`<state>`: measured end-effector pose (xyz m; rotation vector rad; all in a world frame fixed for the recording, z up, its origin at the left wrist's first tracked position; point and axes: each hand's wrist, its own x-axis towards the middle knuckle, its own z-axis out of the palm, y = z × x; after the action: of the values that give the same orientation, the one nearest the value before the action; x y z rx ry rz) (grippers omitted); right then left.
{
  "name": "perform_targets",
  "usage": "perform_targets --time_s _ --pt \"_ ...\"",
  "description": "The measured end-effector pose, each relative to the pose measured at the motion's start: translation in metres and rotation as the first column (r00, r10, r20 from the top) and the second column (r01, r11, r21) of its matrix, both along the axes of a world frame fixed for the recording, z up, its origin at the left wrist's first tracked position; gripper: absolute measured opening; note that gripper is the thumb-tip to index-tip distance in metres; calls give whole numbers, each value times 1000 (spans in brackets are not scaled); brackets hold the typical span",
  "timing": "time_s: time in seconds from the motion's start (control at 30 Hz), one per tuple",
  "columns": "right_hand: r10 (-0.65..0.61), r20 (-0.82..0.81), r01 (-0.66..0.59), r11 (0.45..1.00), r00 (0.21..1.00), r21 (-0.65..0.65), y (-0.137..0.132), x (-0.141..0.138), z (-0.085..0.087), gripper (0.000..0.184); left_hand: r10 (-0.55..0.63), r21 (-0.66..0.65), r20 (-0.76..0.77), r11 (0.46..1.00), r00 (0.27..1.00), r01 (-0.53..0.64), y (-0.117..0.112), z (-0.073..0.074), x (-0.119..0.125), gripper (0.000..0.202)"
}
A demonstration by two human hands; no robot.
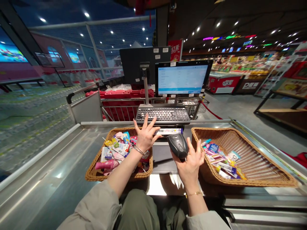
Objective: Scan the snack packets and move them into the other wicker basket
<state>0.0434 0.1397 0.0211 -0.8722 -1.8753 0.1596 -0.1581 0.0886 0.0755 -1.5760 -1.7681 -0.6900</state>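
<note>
My left hand reaches over the right side of the left wicker basket. Its thumb and forefinger close on the left end of a slim white box with a barcode, while the other fingers spread out. In my right hand is a black barcode scanner, its head pointing forward toward the box. Small colourful packets fill the left basket. More packets and small boxes lie at the left end of the right wicker basket.
A black keyboard stands just beyond my hands, below a lit monitor. The back of a second screen is beside it. Both baskets rest on a metal counter. A shopping trolley stands behind the counter.
</note>
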Motion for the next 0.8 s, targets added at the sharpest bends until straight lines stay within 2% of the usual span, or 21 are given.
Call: perform_targets --time_s 0.1,0.27,0.6,0.8 --pt "-31 -11 31 1000 999 2 4 4 0 37 -9 10 -4 1000 1000 9 5 1 3 27" --pt "-79 -25 79 996 997 -34 10 11 -1 58 -17 9 -6 1000 1000 17 14 2 11 26" --pt "-146 -103 137 986 984 -93 20 24 1 60 -66 3 -38 998 997 67 39 5 27 28" --pt "-227 -145 209 970 963 -127 24 29 -1 72 -108 -6 -44 994 993 108 56 8 41 27"
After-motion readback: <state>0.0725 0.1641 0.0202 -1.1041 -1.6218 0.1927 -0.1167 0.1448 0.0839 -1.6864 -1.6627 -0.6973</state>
